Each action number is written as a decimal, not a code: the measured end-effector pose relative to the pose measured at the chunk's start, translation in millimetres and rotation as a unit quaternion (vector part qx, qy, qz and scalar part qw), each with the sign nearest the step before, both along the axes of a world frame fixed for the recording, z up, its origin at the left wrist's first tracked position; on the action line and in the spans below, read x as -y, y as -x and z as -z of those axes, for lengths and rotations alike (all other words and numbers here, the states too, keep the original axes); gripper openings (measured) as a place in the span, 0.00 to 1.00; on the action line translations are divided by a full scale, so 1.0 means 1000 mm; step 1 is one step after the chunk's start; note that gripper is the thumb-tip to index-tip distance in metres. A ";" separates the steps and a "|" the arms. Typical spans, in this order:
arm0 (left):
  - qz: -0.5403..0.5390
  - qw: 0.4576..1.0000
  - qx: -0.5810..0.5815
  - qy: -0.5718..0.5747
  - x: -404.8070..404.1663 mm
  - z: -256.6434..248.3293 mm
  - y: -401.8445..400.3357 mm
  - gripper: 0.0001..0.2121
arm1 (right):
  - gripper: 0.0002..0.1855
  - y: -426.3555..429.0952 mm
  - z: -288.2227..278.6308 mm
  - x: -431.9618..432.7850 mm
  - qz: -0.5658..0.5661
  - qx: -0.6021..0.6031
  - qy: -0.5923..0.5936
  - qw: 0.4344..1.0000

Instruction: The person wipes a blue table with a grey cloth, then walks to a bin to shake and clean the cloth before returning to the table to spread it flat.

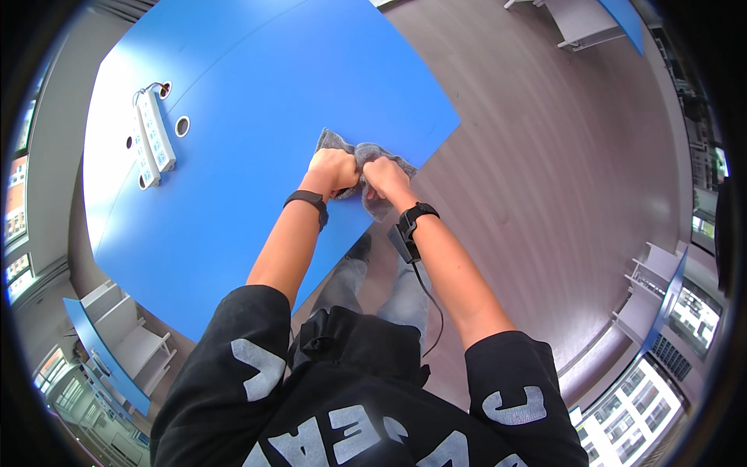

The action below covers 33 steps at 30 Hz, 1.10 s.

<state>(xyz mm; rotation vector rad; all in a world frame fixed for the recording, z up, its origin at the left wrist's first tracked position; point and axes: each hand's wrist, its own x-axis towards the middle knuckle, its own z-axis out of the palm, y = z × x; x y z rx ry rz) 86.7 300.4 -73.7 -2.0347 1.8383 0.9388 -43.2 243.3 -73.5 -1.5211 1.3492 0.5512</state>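
A grey cloth (372, 153) is bunched between my two hands above the near right edge of the blue table (262, 117). My left hand (334, 167) is closed in a fist around its left part, and a corner of the cloth sticks up behind the knuckles. Close beside it, my right hand (385, 176) grips the right part, with folds hanging below the fingers. The two fists nearly touch. Whether the cloth rests on the tabletop or is lifted off it, I cannot tell.
Two white power strips (154, 131) lie side by side on the table's left, near round cable holes (182, 126). A black cable (439, 315) runs down from a device on my right wrist. Brown floor (525, 175) extends to the right, with other blue-topped desks (671, 292) along the room's sides.
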 end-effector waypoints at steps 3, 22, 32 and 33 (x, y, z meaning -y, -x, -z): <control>-0.013 0.999 -0.007 -0.038 0.019 0.003 -0.002 0.18 | 0.21 -0.002 -0.001 0.019 -0.001 0.011 0.001 1.000; -0.139 0.990 -0.001 -0.027 0.146 0.023 -0.016 0.16 | 0.22 -0.033 0.006 0.177 -0.141 0.010 -0.012 0.990; -0.320 0.945 -0.056 -0.047 0.176 0.008 -0.049 0.16 | 0.25 -0.096 0.026 0.233 -0.225 0.000 0.014 0.974; -0.336 0.937 -0.077 -0.054 0.181 -0.001 -0.056 0.16 | 0.25 -0.105 0.030 0.242 -0.235 -0.009 0.016 0.972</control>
